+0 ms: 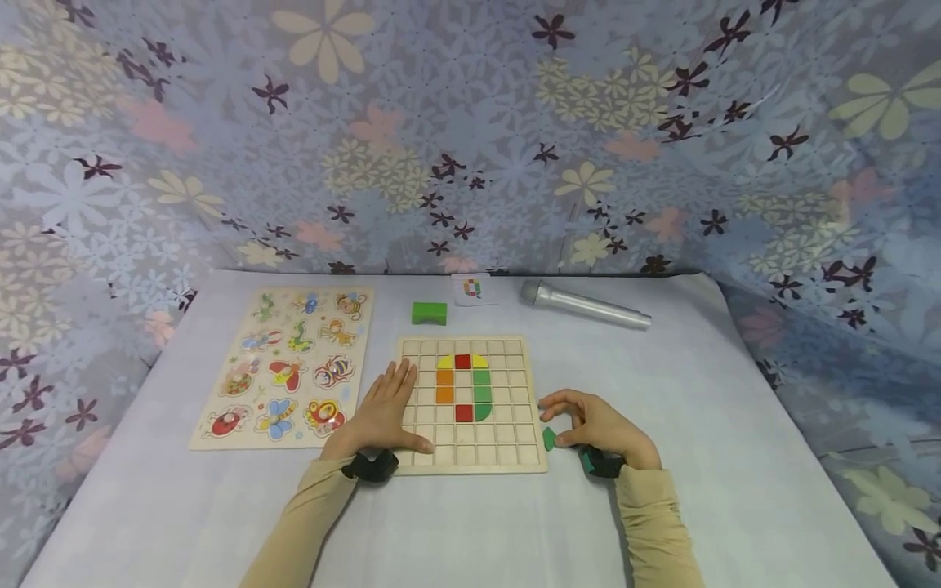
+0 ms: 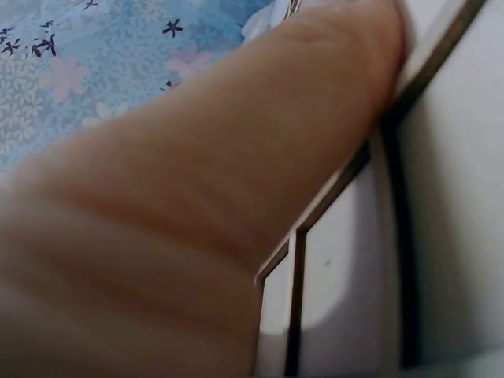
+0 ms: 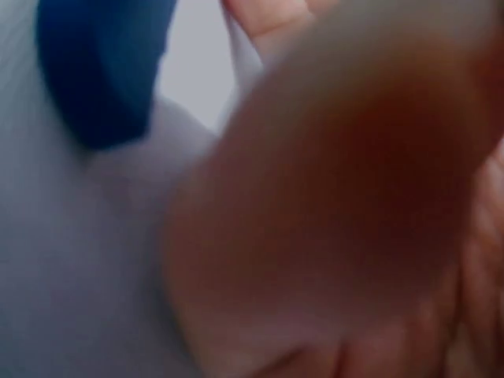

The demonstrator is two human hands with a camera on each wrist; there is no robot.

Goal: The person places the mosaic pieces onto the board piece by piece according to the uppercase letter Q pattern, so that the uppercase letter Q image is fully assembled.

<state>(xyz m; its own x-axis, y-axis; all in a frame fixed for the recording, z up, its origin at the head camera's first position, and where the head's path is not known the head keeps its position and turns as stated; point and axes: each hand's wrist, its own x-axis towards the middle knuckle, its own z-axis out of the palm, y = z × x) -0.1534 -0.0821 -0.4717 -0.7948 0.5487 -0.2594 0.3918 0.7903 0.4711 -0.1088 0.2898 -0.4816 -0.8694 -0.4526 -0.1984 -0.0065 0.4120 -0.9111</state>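
Note:
My left hand (image 1: 384,412) lies with spread, straight fingers on the left part of a wooden grid board (image 1: 474,469); its thumb (image 2: 260,118) rests over the cells. Red, orange, yellow and green pieces (image 1: 481,394) form a ring in the board's middle, among them a red square (image 1: 462,362) at its top. My right hand (image 1: 599,423) is right of the board, fingers loosely bent, thumb and fingertips apart. Close to that thumb (image 3: 315,213) lies a small green piece (image 1: 549,438). In the right wrist view a blurred dark-blue-looking piece (image 3: 106,71) stands apart from the thumb.
An insect-picture puzzle board (image 1: 283,367) lies at the left. Behind the grid board are a green arch-shaped block (image 1: 430,314), a small pattern card (image 1: 473,291) and a grey microphone-shaped object (image 1: 588,305). A flowered cloth (image 1: 470,147) hangs behind the table.

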